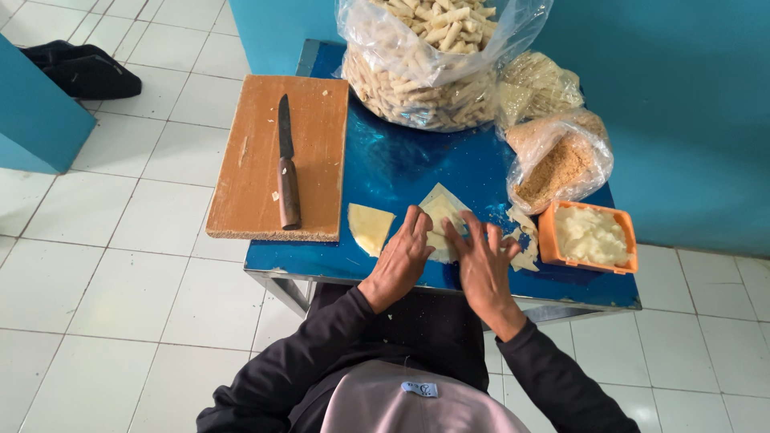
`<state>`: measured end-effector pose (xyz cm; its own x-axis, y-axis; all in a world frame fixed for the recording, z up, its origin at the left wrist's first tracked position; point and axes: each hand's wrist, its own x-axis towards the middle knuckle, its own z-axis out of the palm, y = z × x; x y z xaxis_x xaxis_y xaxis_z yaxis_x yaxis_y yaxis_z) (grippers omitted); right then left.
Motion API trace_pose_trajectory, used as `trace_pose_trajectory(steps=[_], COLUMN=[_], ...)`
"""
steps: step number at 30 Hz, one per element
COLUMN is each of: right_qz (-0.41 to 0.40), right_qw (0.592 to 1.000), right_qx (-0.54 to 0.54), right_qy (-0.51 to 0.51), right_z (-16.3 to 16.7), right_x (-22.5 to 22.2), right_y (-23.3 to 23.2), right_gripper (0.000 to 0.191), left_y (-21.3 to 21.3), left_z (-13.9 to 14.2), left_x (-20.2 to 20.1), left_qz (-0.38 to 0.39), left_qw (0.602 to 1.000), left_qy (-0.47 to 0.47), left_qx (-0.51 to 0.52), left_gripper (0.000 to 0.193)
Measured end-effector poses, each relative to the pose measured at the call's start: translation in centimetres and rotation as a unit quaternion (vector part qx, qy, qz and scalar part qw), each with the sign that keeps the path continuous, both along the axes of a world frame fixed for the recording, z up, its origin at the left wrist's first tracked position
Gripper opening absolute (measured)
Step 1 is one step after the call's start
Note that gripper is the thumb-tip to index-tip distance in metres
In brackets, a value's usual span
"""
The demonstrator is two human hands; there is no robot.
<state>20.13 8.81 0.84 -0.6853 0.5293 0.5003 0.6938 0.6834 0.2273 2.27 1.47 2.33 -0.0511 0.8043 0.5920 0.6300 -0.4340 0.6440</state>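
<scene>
Both hands press flat on a pale pastry wrapper (441,210) at the front of the blue tabletop (393,164): the left hand (403,255) and right hand (484,261) have fingers spread, each grip open, seemingly mid-roll. A big clear bag of finished rolls (425,56) suggests much is done. One wrapper piece (369,227) waits; an orange tub of white filling (589,236) looks full. Two smaller crumb bags (557,156) sit behind it.
</scene>
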Motion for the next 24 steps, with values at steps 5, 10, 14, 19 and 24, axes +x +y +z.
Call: trace_pose_trajectory(steps=[5, 10, 14, 19, 24], right_qz=[0.023, 0.141, 0.129, 0.133, 0.103], right_qw=[0.986, 0.956, 0.949, 0.969, 0.943], right_qx=[-0.144, -0.198, -0.229, -0.159, -0.232], right_qy=[0.082, 0.161, 0.177, 0.137, 0.215], right_z=[0.1, 1.0, 1.5, 0.9, 0.5], right_x=[-0.5, -0.8, -0.8, -0.5, 0.0], right_y=[3.2, 3.6, 3.4, 3.3, 4.7], right_gripper=[0.060, 0.060, 0.061, 0.063, 0.066], left_y=[0.5, 1.4, 1.7, 1.5, 0.9], left_z=[-1.8, -4.7, -5.9, -4.9, -3.3], left_x=[0.2, 0.6, 0.6, 0.6, 0.6], left_qz=[0.010, 0.058, 0.047, 0.025, 0.033], left_qw=[0.999, 0.992, 0.998, 0.999, 0.999], left_qy=[-0.001, 0.052, 0.038, 0.023, 0.012], left_qx=[-0.032, 0.102, 0.026, -0.031, 0.040], left_gripper=[0.044, 0.064, 0.064, 0.049, 0.053])
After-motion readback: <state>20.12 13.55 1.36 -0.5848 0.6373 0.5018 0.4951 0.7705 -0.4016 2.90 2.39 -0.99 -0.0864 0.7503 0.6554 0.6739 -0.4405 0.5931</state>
